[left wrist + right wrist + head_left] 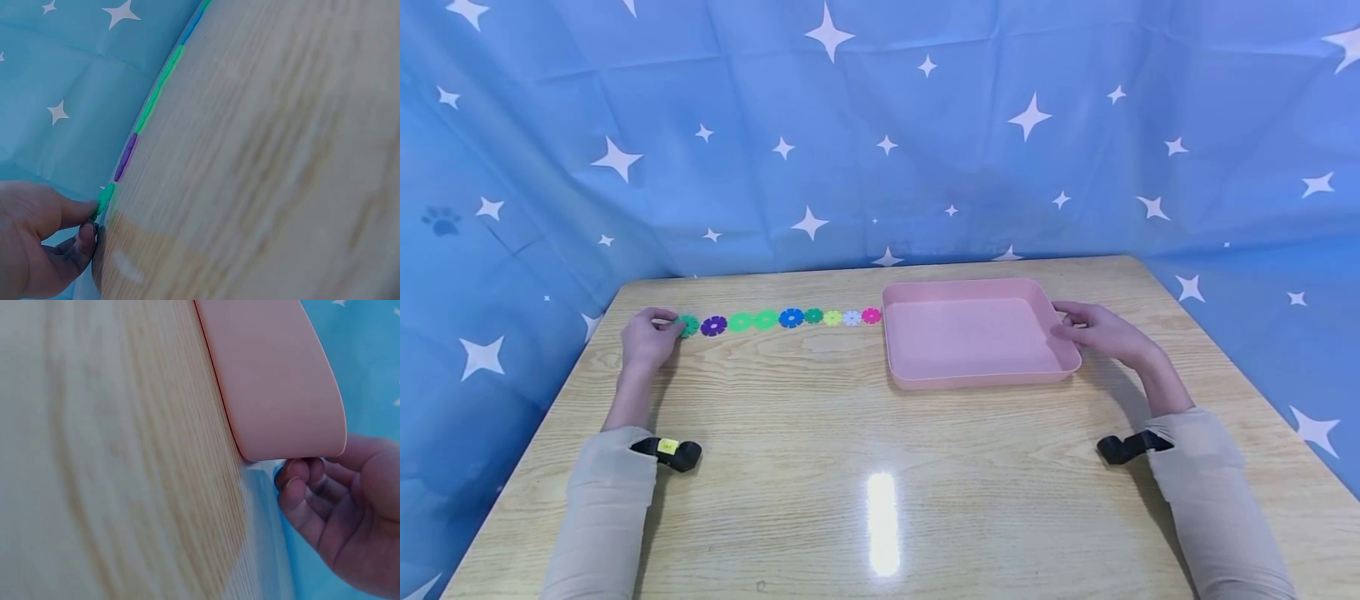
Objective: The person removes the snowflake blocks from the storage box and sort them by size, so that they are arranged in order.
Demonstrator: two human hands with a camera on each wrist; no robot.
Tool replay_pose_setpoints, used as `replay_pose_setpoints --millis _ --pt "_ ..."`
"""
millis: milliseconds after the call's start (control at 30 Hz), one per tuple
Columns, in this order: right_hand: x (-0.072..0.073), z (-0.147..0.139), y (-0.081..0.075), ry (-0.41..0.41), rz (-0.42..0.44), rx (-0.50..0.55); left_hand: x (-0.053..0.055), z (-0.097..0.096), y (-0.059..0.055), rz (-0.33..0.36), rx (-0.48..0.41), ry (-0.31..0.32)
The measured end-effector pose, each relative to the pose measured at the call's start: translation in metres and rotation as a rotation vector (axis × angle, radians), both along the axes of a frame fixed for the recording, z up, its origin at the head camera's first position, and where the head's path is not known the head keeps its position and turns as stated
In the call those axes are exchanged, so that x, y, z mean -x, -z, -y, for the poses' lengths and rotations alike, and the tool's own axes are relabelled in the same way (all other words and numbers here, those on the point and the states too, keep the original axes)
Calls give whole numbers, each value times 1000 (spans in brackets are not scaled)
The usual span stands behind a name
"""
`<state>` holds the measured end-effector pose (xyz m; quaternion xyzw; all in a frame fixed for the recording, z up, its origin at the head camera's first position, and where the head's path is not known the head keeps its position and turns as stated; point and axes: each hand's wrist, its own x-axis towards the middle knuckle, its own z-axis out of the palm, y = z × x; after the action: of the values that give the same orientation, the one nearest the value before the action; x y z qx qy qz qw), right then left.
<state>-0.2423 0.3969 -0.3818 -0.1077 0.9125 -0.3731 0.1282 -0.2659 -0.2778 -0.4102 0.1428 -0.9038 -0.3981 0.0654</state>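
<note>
At the left end of a row of notched plastic discs, my left hand (650, 337) pinches a teal-green disc (688, 326) between thumb and fingertips. In the left wrist view this green disc (105, 199) is slightly tilted, its lower part hidden by the fingers. Just right of it lies a purple disc (714, 326). Light green discs (741, 322), a blue disc (791, 317) and several smaller ones continue toward a pink tray (970, 381). My right hand (1097, 329) grips the tray's right wall, thumb over the rim and curled fingers (306, 494) against the outside.
The row's last disc, a magenta one (871, 316), sits right beside the tray's left wall. A wooden table (775, 467) carries everything, and a blue star-printed cloth (880, 125) hangs behind its far edge.
</note>
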Motion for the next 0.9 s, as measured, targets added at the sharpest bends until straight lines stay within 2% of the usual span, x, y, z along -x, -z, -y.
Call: replay_pose_setpoints --millis 367,567,767,900 --pt "2 0 -1 -4 4 6 1 4 5 4 28 -4" --pt "2 1 0 5 3 4 0 6 4 41 -27 -2" --pt "-1 3 -2 20 1 -31 -6 10 -2 60 -119 40" --pt "-1 7 -4 76 -94 -50 -9 10 -5 62 -158 48"
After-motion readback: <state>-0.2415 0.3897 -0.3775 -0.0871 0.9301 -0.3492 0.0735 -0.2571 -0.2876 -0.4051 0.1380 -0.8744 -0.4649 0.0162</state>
